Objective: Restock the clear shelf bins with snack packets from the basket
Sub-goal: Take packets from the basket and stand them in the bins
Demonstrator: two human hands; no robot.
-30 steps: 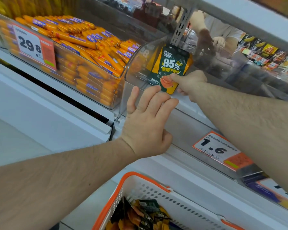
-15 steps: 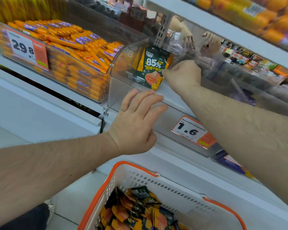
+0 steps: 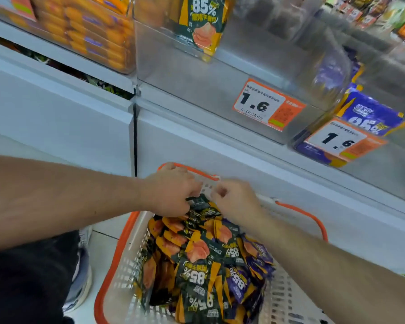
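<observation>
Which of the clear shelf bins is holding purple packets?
The right-hand clear bin, behind the second 1.6 price tag; the middle one holds one green-and-orange packet, the left orange sausages.

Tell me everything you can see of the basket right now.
The basket is white perforated plastic with an orange rim and orange handles, standing on the floor below the shelf. It is heaped with dark green-and-orange snack packets, plus purple packets toward its right side. Both hands reach in at its far end: the left hand grips a packet top, the right hand is curled beside it.
</observation>
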